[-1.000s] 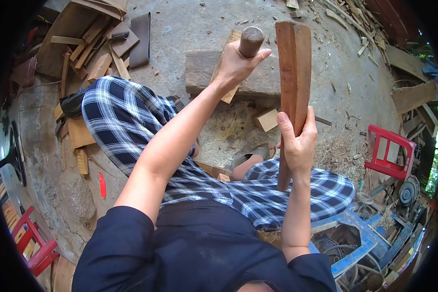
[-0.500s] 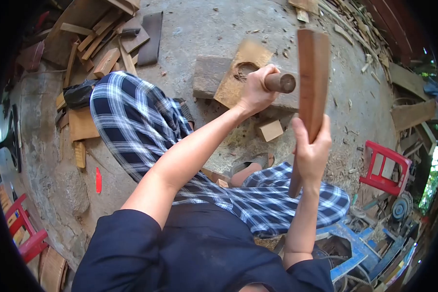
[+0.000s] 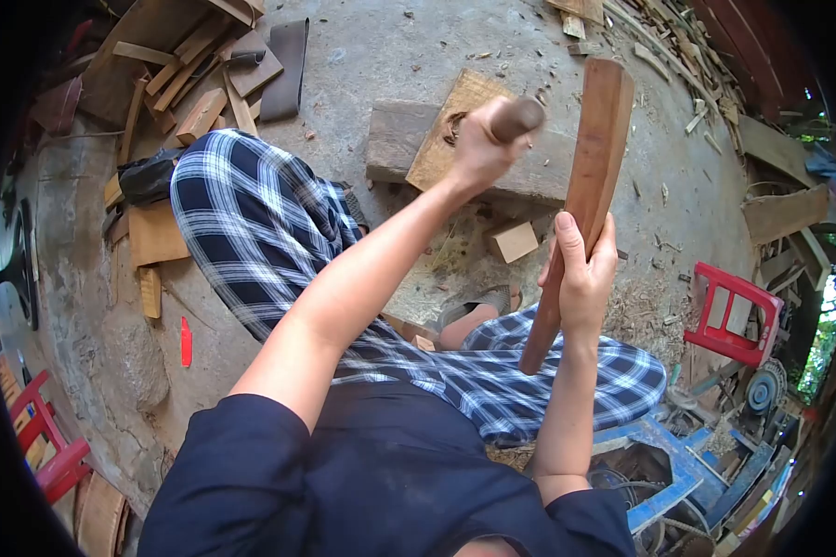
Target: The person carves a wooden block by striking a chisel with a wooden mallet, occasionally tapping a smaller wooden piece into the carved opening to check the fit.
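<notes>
My left hand [image 3: 481, 158] is closed round a thick, round wooden tool handle [image 3: 518, 119] whose butt end points up and right. The tool's lower end is hidden behind the hand. Beneath it lies a yellowish wooden block [image 3: 478, 91] with a dark hollow, partly covered by my hand. That block rests across a grey weathered timber [image 3: 401, 139]. In my right hand [image 3: 585, 274] is a long reddish-brown wooden club [image 3: 602, 139], held upright by its narrower lower part. The club is apart from the handle, to its right.
A small pale block [image 3: 514, 241] lies on the floor below the timber. Wood offcuts [image 3: 204, 111] are piled at upper left. At right are a red plastic stool [image 3: 736, 316] and a blue metal frame [image 3: 664, 501]. Wood chips litter the concrete.
My left hand has tilted and risen slightly with the handle, uncovering less of the hollow. The club's lower end has swung left, and its top has shifted slightly right.
</notes>
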Motion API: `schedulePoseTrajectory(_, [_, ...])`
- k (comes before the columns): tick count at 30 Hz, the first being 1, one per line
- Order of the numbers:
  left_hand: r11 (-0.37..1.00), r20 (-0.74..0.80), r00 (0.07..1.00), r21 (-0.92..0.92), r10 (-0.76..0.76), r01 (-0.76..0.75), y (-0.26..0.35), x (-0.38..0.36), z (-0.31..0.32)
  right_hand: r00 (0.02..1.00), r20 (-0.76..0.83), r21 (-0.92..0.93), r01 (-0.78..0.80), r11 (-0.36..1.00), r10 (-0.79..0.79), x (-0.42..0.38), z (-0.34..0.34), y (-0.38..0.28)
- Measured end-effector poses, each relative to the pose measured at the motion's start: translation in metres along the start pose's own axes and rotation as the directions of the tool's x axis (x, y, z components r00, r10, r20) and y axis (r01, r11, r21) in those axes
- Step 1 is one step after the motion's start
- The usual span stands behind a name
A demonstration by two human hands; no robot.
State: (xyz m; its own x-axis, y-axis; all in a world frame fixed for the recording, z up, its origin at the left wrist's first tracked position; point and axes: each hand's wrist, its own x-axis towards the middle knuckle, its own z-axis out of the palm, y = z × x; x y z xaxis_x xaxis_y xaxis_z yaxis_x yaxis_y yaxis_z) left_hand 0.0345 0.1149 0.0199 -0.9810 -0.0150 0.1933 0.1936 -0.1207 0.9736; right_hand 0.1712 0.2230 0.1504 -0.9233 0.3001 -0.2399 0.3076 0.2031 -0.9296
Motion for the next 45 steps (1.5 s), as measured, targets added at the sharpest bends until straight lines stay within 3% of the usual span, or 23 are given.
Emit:
schedulePoseTrajectory(2, [0.986, -0.008, 0.988, -0.061, -0.156, 0.155, -0.008, 0.018, -0.018, 1.0, -0.013, 0.042, 0.012, 0.999, -0.012, -0.002, 0.0, 0.006])
schedulePoseTrajectory(4, [0.921, -0.141, 0.935, -0.271, -0.326, 0.28, -0.006, 0.033, -0.035, 0.999, -0.036, 0.091, 0.028, 0.996, -0.025, -0.005, 0.0, 0.009])
schedulePoseTrajectory(6, [0.792, -0.336, 0.788, -0.536, -0.516, 0.291, -0.004, 0.046, -0.051, 1.0, -0.014, 0.201, -0.017, 0.979, 0.02, -0.009, -0.001, 0.01])
schedulePoseTrajectory(7, [0.761, -0.35, 0.771, -0.598, -0.532, 0.253, -0.017, 0.051, -0.062, 1.0, -0.022, 0.202, -0.009, 0.979, 0.014, -0.011, -0.001, 0.011])
schedulePoseTrajectory(9, [0.761, -0.337, 0.802, -0.614, -0.494, 0.21, -0.032, 0.051, -0.067, 0.999, -0.018, 0.218, -0.024, 0.976, 0.029, -0.011, -0.001, 0.011])
schedulePoseTrajectory(13, [0.844, -0.246, 0.899, -0.496, -0.362, 0.204, -0.001, 0.038, -0.048, 1.0, -0.02, 0.218, -0.016, 0.976, 0.021, -0.013, -0.003, 0.011])
schedulePoseTrajectory(15, [0.924, -0.115, 0.957, -0.313, -0.265, 0.218, 0.007, 0.036, -0.04, 0.999, -0.038, 0.211, -0.003, 0.978, 0.011, -0.015, -0.005, 0.01])
schedulePoseTrajectory(17, [0.942, -0.102, 0.967, -0.267, -0.235, 0.201, 0.015, 0.031, -0.031, 0.999, -0.038, 0.226, 0.011, 0.974, -0.002, -0.016, -0.007, 0.009])
schedulePoseTrajectory(19, [0.979, -0.086, 0.98, -0.107, -0.182, 0.173, 0.007, 0.027, -0.026, 0.999, -0.037, 0.242, 0.02, 0.97, -0.011, -0.016, -0.008, 0.01])
schedulePoseTrajectory(22, [0.986, -0.062, 0.987, -0.085, -0.151, 0.145, 0.0, 0.026, -0.024, 1.0, -0.028, 0.162, 0.016, 0.987, -0.012, -0.016, -0.011, 0.005])
schedulePoseTrajectory(25, [0.99, -0.044, 0.99, -0.055, -0.134, 0.131, 0.001, 0.024, -0.025, 0.994, -0.051, 0.175, 0.103, 0.979, -0.095, -0.016, -0.013, -0.017])
schedulePoseTrajectory(27, [0.993, -0.028, 0.993, -0.044, -0.114, 0.113, 0.004, 0.022, -0.022, 0.954, -0.115, 0.149, 0.293, 0.944, -0.278, -0.018, -0.012, -0.034])
schedulePoseTrajectory(29, [0.995, 0.0, 0.996, -0.038, -0.09, 0.09, 0.008, 0.018, -0.018, 0.934, -0.14, 0.145, 0.347, 0.927, -0.328, -0.02, -0.007, -0.043])
schedulePoseTrajectory(31, [0.995, 0.053, 0.994, 0.032, -0.093, 0.091, 0.012, 0.01, -0.014, 0.888, -0.201, 0.009, 0.424, 0.906, -0.413, -0.016, -0.001, -0.038])
schedulePoseTrajectory(32, [0.991, 0.105, 0.99, 0.099, -0.097, 0.087, 0.015, 0.007, -0.012, 0.88, -0.134, -0.142, 0.438, 0.888, -0.456, -0.007, -0.004, -0.023])
schedulePoseTrajectory(33, [0.992, 0.102, 0.99, 0.098, -0.096, 0.086, 0.012, 0.004, -0.01, 0.948, -0.063, -0.263, 0.287, 0.921, -0.313, -0.007, 0.0, -0.023])
schedulePoseTrajectory(35, [0.999, 0.174, 0.985, -0.028, -0.013, 0.018, -0.004, -0.006, -0.007, 0.937, 0.124, -0.539, 0.34, 0.771, -0.327, 0.006, 0.001, 0.0])
schedulePoseTrajectory(38, [1.0, 0.157, 0.987, -0.026, 0.019, -0.015, -0.018, -0.006, -0.008, 0.947, 0.083, -0.437, 0.314, 0.843, -0.31, -0.004, 0.004, -0.007])
schedulePoseTrajectory(41, [0.994, 0.118, 0.99, 0.073, 0.078, -0.087, -0.017, -0.013, -0.002, 0.958, -0.035, -0.141, 0.276, 0.951, -0.283, -0.016, 0.01, -0.012])
schedulePoseTrajectory(45, [0.992, 0.18, 0.981, 0.09, 0.069, -0.086, -0.014, 0.002, 0.003, 0.972, -0.027, -0.196, 0.224, 0.955, -0.233, -0.008, 0.005, -0.003])
